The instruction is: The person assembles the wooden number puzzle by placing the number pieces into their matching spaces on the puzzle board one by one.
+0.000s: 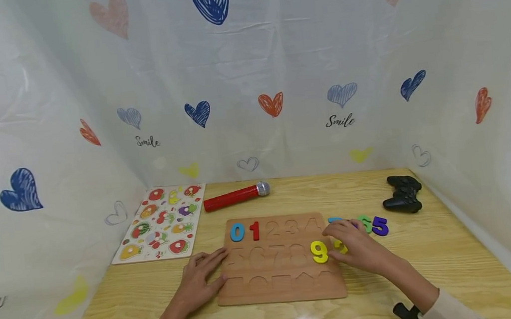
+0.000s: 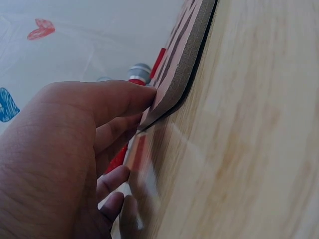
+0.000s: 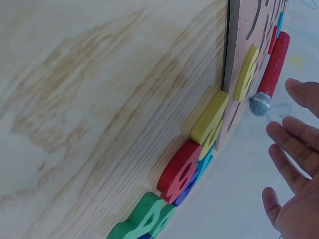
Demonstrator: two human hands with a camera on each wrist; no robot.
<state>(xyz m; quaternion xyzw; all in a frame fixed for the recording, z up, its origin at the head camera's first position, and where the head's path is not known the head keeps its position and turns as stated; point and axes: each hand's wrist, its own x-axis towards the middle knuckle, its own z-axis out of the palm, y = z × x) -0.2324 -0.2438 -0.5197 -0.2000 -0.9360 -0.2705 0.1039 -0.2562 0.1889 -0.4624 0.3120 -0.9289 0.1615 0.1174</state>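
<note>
A brown wooden number board (image 1: 284, 290) lies on the table with a blue 0 (image 1: 237, 232) and a red 1 (image 1: 254, 231) in its top row. A yellow 9 (image 1: 319, 252) sits at the right end of the middle row. My left hand (image 1: 197, 279) touches the board's left edge with its fingers extended. Over the board's right edge, my right hand (image 1: 357, 246) hovers with relaxed fingers, holding nothing. Beneath and beside it are loose numbers: a yellow piece (image 3: 209, 122), a red piece (image 3: 179, 172), a green piece (image 3: 142, 219) and a purple 5 (image 1: 380, 226).
A fruit puzzle board (image 1: 159, 224) lies at the back left. Beside it is a red microphone (image 1: 236, 197) with a silver head. A black game controller (image 1: 403, 194) is at the back right. A heart-printed curtain (image 1: 249, 80) encloses the table.
</note>
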